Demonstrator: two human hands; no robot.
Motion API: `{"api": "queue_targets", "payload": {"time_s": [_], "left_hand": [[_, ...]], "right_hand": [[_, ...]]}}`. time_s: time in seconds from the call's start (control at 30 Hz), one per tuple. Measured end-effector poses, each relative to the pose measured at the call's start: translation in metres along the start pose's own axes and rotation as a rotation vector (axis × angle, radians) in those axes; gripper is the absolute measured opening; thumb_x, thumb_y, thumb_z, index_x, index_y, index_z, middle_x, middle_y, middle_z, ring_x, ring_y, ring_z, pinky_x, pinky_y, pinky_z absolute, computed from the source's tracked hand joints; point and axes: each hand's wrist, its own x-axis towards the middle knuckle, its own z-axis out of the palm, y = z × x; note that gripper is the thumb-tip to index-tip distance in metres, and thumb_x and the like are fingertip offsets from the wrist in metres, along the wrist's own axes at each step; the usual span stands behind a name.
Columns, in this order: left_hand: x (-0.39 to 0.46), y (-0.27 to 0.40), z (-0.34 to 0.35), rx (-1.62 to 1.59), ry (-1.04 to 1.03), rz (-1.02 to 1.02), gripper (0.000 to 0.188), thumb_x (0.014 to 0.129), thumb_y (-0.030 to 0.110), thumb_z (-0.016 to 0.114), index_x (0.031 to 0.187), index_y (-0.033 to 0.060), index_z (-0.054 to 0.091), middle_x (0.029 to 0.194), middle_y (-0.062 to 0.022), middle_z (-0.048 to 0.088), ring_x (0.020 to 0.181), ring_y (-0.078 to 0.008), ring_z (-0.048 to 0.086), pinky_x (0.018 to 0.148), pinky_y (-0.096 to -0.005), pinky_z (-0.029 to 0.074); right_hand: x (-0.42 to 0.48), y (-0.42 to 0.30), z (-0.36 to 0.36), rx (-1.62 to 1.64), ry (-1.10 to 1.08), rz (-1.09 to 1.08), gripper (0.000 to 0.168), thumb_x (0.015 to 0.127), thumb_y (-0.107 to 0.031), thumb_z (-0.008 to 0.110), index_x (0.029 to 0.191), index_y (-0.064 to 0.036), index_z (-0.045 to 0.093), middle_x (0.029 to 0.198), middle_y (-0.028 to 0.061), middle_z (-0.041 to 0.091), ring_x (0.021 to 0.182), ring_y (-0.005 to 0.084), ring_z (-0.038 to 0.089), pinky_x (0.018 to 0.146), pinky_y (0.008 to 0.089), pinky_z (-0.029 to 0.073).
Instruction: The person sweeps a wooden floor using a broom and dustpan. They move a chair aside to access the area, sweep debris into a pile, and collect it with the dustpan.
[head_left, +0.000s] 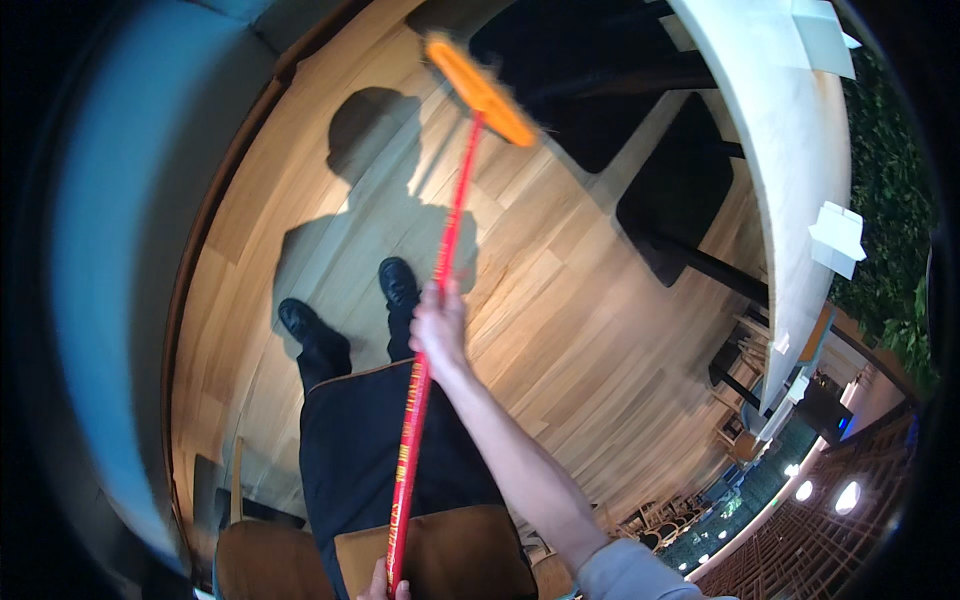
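Observation:
A broom with a red handle (455, 217) bearing yellow writing slants across the middle of the head view. Its orange head (480, 91) is at the far end, low over the wooden floor, with bristles along the side away from me. Around the middle of the handle my right hand (439, 328) is wrapped. My left hand (384, 583) grips the handle's near end at the bottom edge of the view and is partly cut off. Below the handle hang a dark apron (360, 442) and its brown panel (442, 547).
Right of me stands a pale-topped table (795, 165) with folded white cards (838, 238). Black base plates (679, 187) lie under it. A wall or bench side (112, 285) runs along the left. Behind, at lower left, is a brown chair (266, 559).

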Motion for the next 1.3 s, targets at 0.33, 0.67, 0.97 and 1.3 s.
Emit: {"api": "queue_targets", "payload": {"time_s": [0.33, 0.67, 0.97, 1.3], "left_hand": [[0.064, 0.084, 0.070, -0.250, -0.097, -0.241, 0.055, 0.093, 0.020, 0.045, 0.141, 0.0069, 0.019, 0.093, -0.0306, 0.059, 0.079, -0.0481, 0.059, 0.061, -0.0486, 0.049], [0.048, 0.114, 0.086, -0.375, -0.217, -0.276, 0.058, 0.092, 0.016, 0.045, 0.139, -0.0007, 0.016, 0.092, -0.0293, 0.061, 0.075, -0.0463, 0.061, 0.062, -0.0472, 0.051], [0.021, 0.097, 0.104, -0.255, -0.277, -0.193, 0.059, 0.092, 0.018, 0.045, 0.139, -0.0022, 0.014, 0.087, -0.0323, 0.059, 0.071, -0.0476, 0.060, 0.060, -0.0509, 0.050], [0.002, 0.066, 0.112, -0.123, -0.281, -0.004, 0.060, 0.092, 0.017, 0.046, 0.138, -0.0032, 0.014, 0.084, -0.0312, 0.060, 0.067, -0.0485, 0.059, 0.056, -0.0521, 0.049]], "right_hand": [[0.078, -0.078, 0.039, -0.330, -0.193, -0.254, 0.046, 0.096, -0.024, 0.039, 0.137, -0.003, 0.033, 0.090, 0.0173, 0.060, 0.061, 0.0242, 0.062, 0.041, 0.0321, 0.050], [0.074, -0.079, -0.009, -0.228, -0.188, -0.103, 0.039, 0.099, -0.023, 0.038, 0.138, -0.022, 0.035, 0.062, 0.0000, 0.039, 0.041, 0.0071, 0.036, 0.035, 0.0220, 0.032], [0.058, -0.062, -0.056, -0.162, -0.126, -0.045, 0.038, 0.098, -0.022, 0.039, 0.136, -0.019, 0.035, 0.061, -0.0009, 0.039, 0.041, 0.0063, 0.034, 0.034, 0.0206, 0.031], [0.053, -0.029, -0.111, -0.036, -0.042, -0.024, 0.034, 0.098, -0.022, 0.038, 0.132, -0.019, 0.037, 0.058, -0.0020, 0.036, 0.040, 0.0063, 0.033, 0.034, 0.0214, 0.031]]}}
